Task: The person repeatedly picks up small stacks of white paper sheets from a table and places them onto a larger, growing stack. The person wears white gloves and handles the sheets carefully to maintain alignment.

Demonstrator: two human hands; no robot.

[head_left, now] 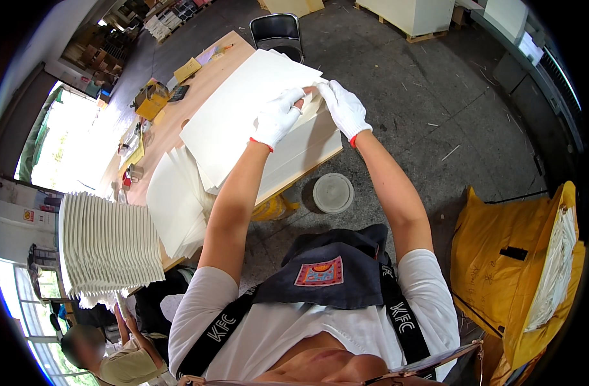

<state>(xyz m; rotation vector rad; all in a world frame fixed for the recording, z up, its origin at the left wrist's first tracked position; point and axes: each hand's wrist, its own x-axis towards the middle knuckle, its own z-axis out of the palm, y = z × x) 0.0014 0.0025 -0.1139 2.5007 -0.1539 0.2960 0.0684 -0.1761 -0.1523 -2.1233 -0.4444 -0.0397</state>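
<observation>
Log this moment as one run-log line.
left hand: gloved, on white sheet stack | right hand: gloved, pinching stack corner | surface: wooden table | nearby: grey lid on floor

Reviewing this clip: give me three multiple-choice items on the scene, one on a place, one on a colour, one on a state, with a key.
1. Where does the round grey lid lie?
A. on the floor beside the table
B. on the sheets
C. on the chair

2. What colour are the cuffs of the white gloves?
A. blue
B. red
C. green

3. What are the left hand and right hand doing?
A. hanging free
B. pinching the far edge of the top white sheet
C. holding the yellow bag

Key: 1 A, it sits on the concrete past the table edge. 2 B, red bands show at both wrists. 3 B, the fingers of both meet at the sheet's edge.
</observation>
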